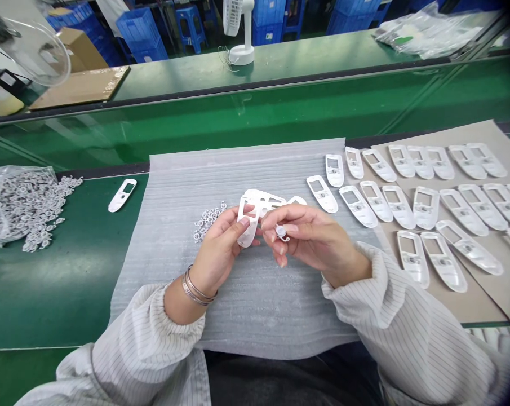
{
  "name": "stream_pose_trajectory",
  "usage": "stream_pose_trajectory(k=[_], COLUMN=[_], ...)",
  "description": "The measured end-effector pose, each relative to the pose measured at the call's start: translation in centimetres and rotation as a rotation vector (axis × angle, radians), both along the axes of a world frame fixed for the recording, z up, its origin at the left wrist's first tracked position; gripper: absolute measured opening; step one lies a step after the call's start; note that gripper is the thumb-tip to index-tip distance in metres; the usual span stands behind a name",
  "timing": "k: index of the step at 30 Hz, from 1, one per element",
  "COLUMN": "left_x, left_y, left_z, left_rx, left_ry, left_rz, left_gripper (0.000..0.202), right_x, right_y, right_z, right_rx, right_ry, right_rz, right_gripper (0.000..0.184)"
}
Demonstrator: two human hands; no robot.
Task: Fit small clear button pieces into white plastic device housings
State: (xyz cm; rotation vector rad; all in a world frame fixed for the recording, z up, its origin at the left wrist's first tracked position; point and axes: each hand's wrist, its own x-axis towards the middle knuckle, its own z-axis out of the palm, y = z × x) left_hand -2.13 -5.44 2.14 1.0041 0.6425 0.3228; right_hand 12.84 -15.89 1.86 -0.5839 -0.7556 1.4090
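My left hand (216,248) grips a white plastic remote-style housing (247,228) upright by its lower end, with its window opening facing me. My right hand (309,235) pinches a small translucent ring part (281,231) between thumb and fingertips, close to that housing. Just behind the hands lie more white housings (263,199), partly hidden by my fingers. A small heap of loose rings (208,221) sits left of my left hand on a grey ribbed foam sheet (255,321). Both sleeves are white with thin stripes, and bracelets circle my left wrist.
Rows of white housings (424,208) lie on brown paper (483,299) to the right. On the green bench (39,299) at left are a clear bag of rings (22,208) and a single housing (122,195). A raised green shelf (255,73) and a white fan (240,28) stand beyond.
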Motion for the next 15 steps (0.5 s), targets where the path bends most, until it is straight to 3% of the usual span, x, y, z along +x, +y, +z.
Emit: stream_pose_trajectory(k=[4,11,15], left_x=[-0.03,0.01,0.16], left_y=[0.07,0.08,0.09], left_z=[-0.08,-0.24,-0.28], left_rx=[-0.008,-0.012,-0.073], left_ry=[0.008,-0.002,-0.077], left_rz=[-0.006,0.007,0.021], left_gripper=[0.039,0.040,0.034], right_x=[-0.07,-0.19,-0.30], right_y=[0.28,0.31,0.27], right_z=[-0.25,0.07,0.21], right_rx=[0.042,-0.020,-0.035], right_ry=[0.046,0.031,-0.164], right_rz=[0.038,0.035,-0.135], right_gripper=[0.018,0.017,0.015])
